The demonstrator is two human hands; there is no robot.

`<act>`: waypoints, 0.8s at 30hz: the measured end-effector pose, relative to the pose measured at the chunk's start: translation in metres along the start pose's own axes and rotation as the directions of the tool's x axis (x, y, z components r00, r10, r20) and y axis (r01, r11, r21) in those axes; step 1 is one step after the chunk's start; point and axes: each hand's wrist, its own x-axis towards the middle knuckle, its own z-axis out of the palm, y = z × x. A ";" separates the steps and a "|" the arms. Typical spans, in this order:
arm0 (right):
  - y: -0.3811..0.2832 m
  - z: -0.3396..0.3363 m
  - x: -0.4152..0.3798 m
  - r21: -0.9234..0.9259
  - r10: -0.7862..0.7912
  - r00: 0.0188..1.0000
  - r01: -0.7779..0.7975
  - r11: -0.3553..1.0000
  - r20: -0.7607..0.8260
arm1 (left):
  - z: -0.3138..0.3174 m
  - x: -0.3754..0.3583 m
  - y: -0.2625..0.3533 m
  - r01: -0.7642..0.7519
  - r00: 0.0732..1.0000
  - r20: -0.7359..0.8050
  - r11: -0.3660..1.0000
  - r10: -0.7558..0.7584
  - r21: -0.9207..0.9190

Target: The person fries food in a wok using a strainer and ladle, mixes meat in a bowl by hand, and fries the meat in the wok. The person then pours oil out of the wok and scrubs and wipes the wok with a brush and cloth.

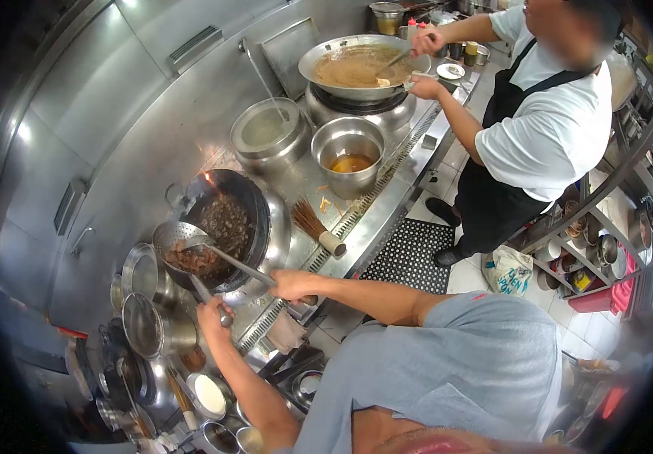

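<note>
Scooping dark meat from the black wok [228, 223] at 9 o'clock, the right hand [294, 285] fingers grip the ladle [199, 242] handle; the left hand [213, 314] fingers clasp the perforated skimmer [177, 246] handle. Best keep the skimmer over the wok. A brush [317, 229] lies near; a co-worker's hands [426, 41] stir at 12

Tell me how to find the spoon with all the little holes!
Start at the black wok on the long steel cooking counter, nearest the camera wearer. The perforated skimmer rests over its left rim, its handle in the left hand. Unlike the solid ladle beside it, its round bowl is dotted with holes and carries brown food.
</note>
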 end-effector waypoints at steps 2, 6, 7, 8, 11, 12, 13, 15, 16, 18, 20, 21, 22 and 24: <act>0.004 0.003 0.003 -0.006 -0.005 0.999 0.005 1.000 0.032 | 0.000 0.000 0.000 0.009 1.000 0.008 1.000 -0.009 -0.016; -0.012 -0.005 -0.015 0.049 0.058 0.996 -0.062 0.997 0.069 | -0.001 -0.001 -0.002 0.004 1.000 0.013 1.000 -0.004 -0.012; -0.013 -0.005 -0.016 0.067 0.062 0.995 -0.067 0.995 0.075 | 0.000 -0.002 -0.002 0.006 1.000 0.005 1.000 -0.006 -0.005; -0.012 -0.003 -0.016 0.067 0.061 0.995 -0.067 0.996 0.077 | 0.000 -0.002 -0.001 0.007 1.000 -0.002 1.000 -0.007 0.002; -0.011 -0.002 -0.015 0.048 0.040 0.999 -0.042 0.998 0.033 | 0.000 -0.001 0.000 0.024 0.999 0.021 1.000 -0.024 0.010; -0.013 -0.002 -0.017 0.053 0.034 0.999 -0.036 0.998 0.032 | -0.002 -0.001 0.000 0.026 1.000 0.017 1.000 -0.026 0.011; -0.014 -0.003 -0.018 0.056 0.028 0.999 -0.030 0.998 0.029 | -0.002 0.001 -0.001 0.028 0.999 0.032 1.000 -0.028 0.000; -0.014 -0.001 -0.016 0.041 0.009 1.000 -0.009 0.999 0.004 | -0.001 0.002 -0.001 0.033 0.998 0.047 0.999 -0.033 -0.010; -0.014 -0.001 -0.016 0.025 -0.011 1.000 0.011 1.000 -0.023 | 0.000 0.001 0.000 0.019 0.999 0.030 1.000 -0.019 -0.003; -0.014 -0.001 -0.015 0.033 -0.030 0.999 0.031 0.999 -0.022 | 0.000 0.000 0.000 0.011 1.000 0.006 1.000 -0.011 0.003; -0.014 -0.003 -0.014 0.035 -0.048 0.999 0.048 0.998 -0.006 | -0.001 0.001 0.000 0.001 1.000 0.027 1.000 -0.001 0.001; -0.012 -0.002 -0.013 0.029 -0.047 0.999 0.047 0.998 -0.028 | -0.003 0.003 -0.001 -0.006 0.999 0.045 1.000 0.006 0.004; -0.011 -0.002 -0.012 0.020 -0.046 0.998 0.046 0.999 -0.042 | -0.002 0.004 -0.001 -0.023 0.999 0.023 1.000 0.023 0.014; -0.003 -0.007 -0.013 -0.083 -0.062 0.996 0.056 0.995 -0.066 | -0.002 0.006 -0.006 -0.039 0.999 -0.026 0.999 0.040 0.034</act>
